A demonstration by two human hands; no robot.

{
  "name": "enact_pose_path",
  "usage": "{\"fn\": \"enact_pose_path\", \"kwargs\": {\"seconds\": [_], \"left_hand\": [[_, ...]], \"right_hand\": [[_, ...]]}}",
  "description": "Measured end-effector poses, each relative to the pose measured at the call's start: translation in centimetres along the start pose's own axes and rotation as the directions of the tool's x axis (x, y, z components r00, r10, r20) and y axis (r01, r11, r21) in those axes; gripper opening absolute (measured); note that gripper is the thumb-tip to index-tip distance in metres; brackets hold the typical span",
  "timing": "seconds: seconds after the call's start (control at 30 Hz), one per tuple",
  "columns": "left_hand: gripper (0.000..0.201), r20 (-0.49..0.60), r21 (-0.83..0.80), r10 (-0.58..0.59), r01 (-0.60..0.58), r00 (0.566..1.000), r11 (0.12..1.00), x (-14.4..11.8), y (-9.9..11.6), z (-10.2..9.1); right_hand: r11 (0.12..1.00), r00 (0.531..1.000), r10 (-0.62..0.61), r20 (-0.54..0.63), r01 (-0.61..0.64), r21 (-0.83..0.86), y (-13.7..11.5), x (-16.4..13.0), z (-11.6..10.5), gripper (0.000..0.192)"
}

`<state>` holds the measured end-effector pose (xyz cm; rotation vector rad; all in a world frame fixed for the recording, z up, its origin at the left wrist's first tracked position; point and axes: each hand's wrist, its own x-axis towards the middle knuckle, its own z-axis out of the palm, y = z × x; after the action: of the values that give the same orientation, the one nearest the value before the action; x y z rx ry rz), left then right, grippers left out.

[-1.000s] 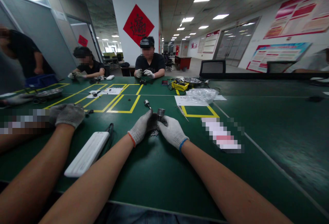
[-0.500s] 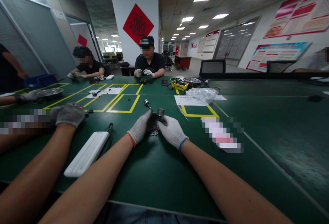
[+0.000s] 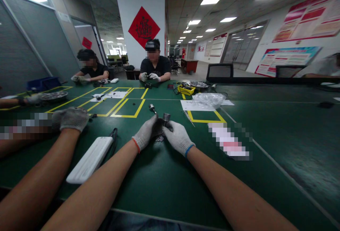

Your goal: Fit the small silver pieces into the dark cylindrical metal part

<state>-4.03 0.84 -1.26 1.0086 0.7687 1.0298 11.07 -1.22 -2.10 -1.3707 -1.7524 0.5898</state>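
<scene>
Both my hands wear grey knit gloves and meet at the middle of the green table [image 3: 164, 181]. My left hand [image 3: 145, 132] and my right hand [image 3: 177, 137] are closed together around a small dark metal part [image 3: 165, 118] whose silver cylindrical top sticks up between them. Under the hands lies a small heap of tiny metal pieces [image 3: 159, 138]. Just beyond, a short metal shaft [image 3: 152, 108] lies on the table, apart from my fingers.
A co-worker's gloved hand [image 3: 70, 119] and forearm rest at my left, next to a white flat box [image 3: 90, 159]. Yellow tape squares, a paper sheet with a plastic bag [image 3: 208, 99], a yellow device [image 3: 186, 89] and metal dishes lie farther off. Two people sit across.
My hands stay together on the metal part with hardly any shift. The person at the far left edge has gone out of view.
</scene>
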Motion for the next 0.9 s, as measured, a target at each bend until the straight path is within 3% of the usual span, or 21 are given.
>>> {"fn": "enact_pose_path", "kwargs": {"seconds": [0.4, 0.5, 0.57, 0.67, 0.73, 0.8, 0.9], "left_hand": [[0.064, -0.017, 0.106, 0.049, -0.047, 0.999, 0.993, 0.2, -0.3, -0.3], [0.06, -0.029, 0.234, 0.123, -0.113, 0.992, 0.966, 0.0, -0.1, -0.4], [0.048, -0.018, 0.44, 0.266, -0.231, 0.964, 0.868, -0.3, 0.2, -0.4], [0.025, 0.067, 0.756, 0.5, -0.371, 0.864, 0.539, -1.0, 0.9, 0.1], [0.02, 0.132, 0.844, 0.569, -0.393, 0.811, 0.365, -1.5, 1.1, 0.5], [0.018, 0.167, 0.876, 0.599, -0.397, 0.783, 0.274, -1.7, 1.2, 0.7], [0.016, 0.17, 0.895, 0.622, -0.384, 0.764, 0.227, -1.6, 1.1, 0.8]], "right_hand": [[0.998, 0.999, -0.02, -0.032, 0.022, 0.052, 0.4, 0.0, 0.3, 0.014], [0.997, 0.999, -0.021, -0.045, 0.024, 0.076, 0.6, 0.1, 0.4, 0.015], [0.996, 0.997, -0.029, -0.069, 0.034, 0.079, 0.7, 0.2, 0.5, 0.015], [0.997, 0.993, -0.041, -0.115, 0.047, 0.056, 0.9, 0.3, 0.6, 0.012], [0.997, 0.989, -0.059, -0.133, 0.065, 0.045, 1.0, 0.3, 0.6, 0.01], [0.994, 0.987, -0.089, -0.136, 0.097, 0.056, 0.9, 0.2, 0.5, 0.01], [0.988, 0.982, -0.126, -0.139, 0.136, 0.072, 0.7, 0.1, 0.4, 0.01]]}}
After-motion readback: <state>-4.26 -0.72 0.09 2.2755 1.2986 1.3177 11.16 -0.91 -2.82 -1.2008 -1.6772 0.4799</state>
